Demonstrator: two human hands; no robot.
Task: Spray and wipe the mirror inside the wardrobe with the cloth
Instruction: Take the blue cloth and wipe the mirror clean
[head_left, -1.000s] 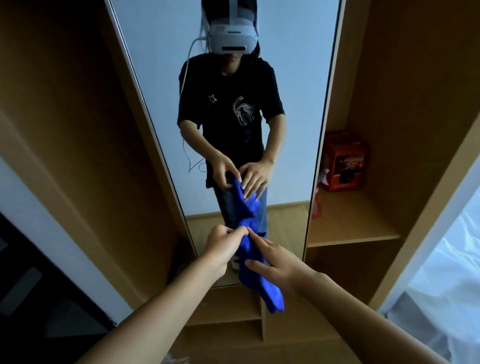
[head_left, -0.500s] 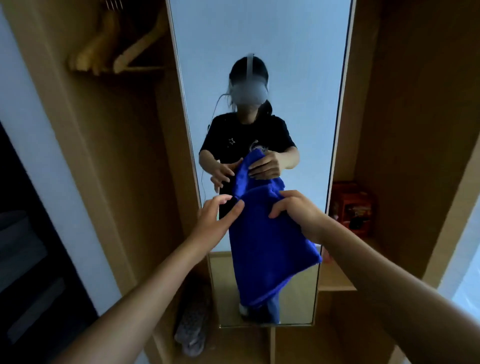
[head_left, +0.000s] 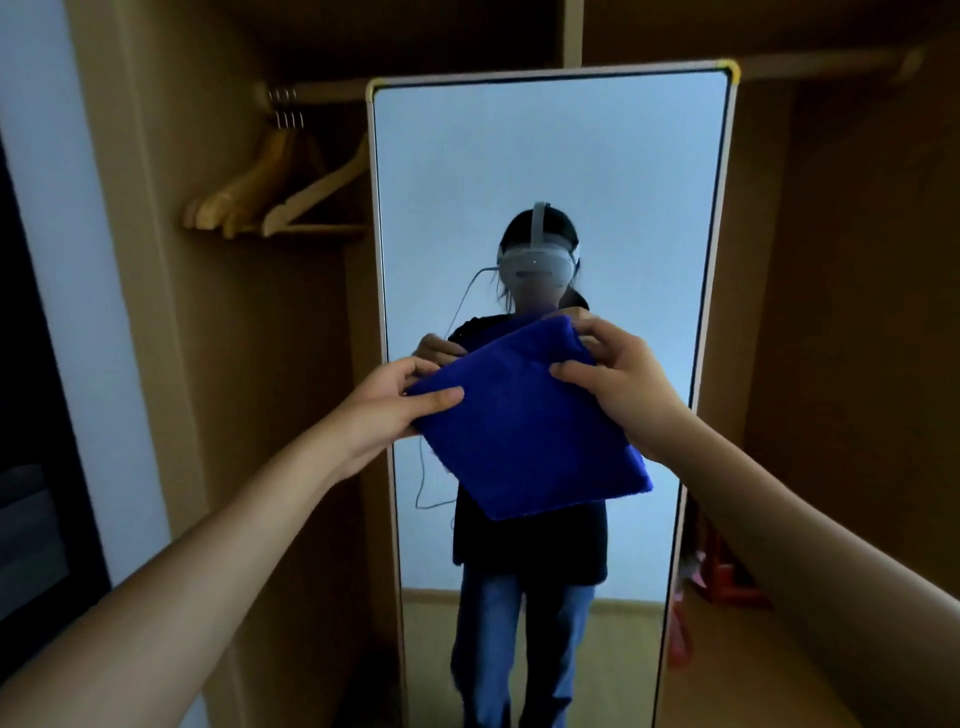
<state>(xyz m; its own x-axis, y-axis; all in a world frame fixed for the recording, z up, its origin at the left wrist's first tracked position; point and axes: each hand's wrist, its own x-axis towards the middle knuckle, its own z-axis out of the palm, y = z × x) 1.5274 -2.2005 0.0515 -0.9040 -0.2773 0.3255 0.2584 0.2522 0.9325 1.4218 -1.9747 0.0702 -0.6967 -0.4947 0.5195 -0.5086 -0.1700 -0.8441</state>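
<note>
Wooden hangers (head_left: 270, 192) on rail, upper left of frame, inside wardrobe (head_left: 857, 312). Left hand (head_left: 387, 410) at centre left, thumb and fingers pinching left corner of blue cloth (head_left: 524, 421). Cloth folded, held up mid-frame before tall mirror (head_left: 623, 182). Right hand (head_left: 623, 384) right of centre, fingers curled round cloth's upper right edge. Red item (head_left: 727, 577), lower right, blurred.

Fuzzy matt blue cloth (head_left: 524, 431), glossy mirror (head_left: 597, 171), matt wooden wardrobe (head_left: 260, 338)
</note>
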